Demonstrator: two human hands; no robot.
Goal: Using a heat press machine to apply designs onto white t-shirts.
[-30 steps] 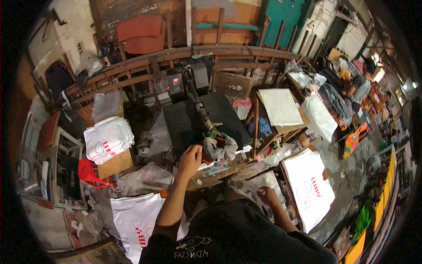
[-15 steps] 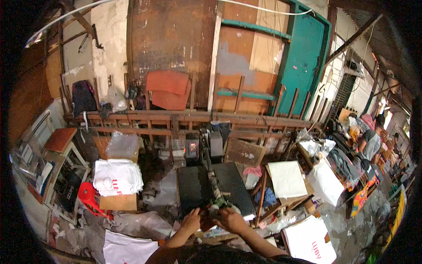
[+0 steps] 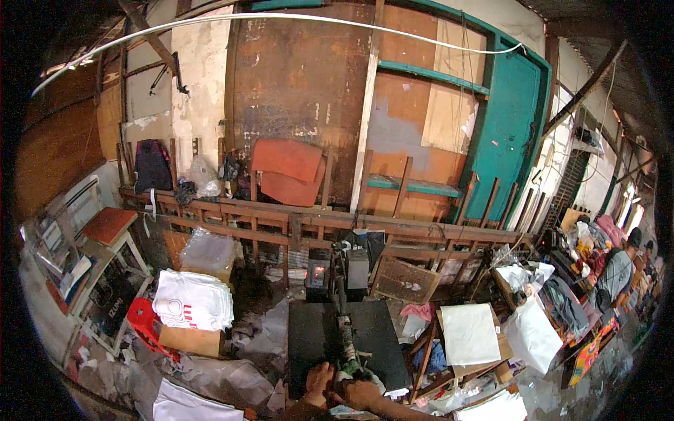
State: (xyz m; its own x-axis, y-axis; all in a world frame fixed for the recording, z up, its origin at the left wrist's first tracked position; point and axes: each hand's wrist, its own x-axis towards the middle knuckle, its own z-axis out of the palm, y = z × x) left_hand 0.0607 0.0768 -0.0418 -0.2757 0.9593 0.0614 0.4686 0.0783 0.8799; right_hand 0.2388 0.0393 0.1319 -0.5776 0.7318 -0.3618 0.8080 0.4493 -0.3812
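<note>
Red stool (image 3: 142, 324): down at eight o'clock, low on the left, just beside the shirts.
Folded white shirts (image 3: 194, 300): stacked on a cardboard box (image 3: 188, 341), well left of the press.
Left hand (image 3: 320, 382): at six o'clock, fingers curled onto the near end of the handle.
Heat press (image 3: 316, 335): dead centre-low, black platen flat, its control box (image 3: 318, 269) glowing red at the far end.
Handle (image 3: 345, 330): runs along the press toward the person, wrapped in cloth at the near end.
Right hand (image 3: 359, 390): touching the left, fingers closed over that same wrapped end.
White sheet (image 3: 469, 334): at four o'clock, lying flat on the bench (image 3: 503, 346) right of the press.
</note>
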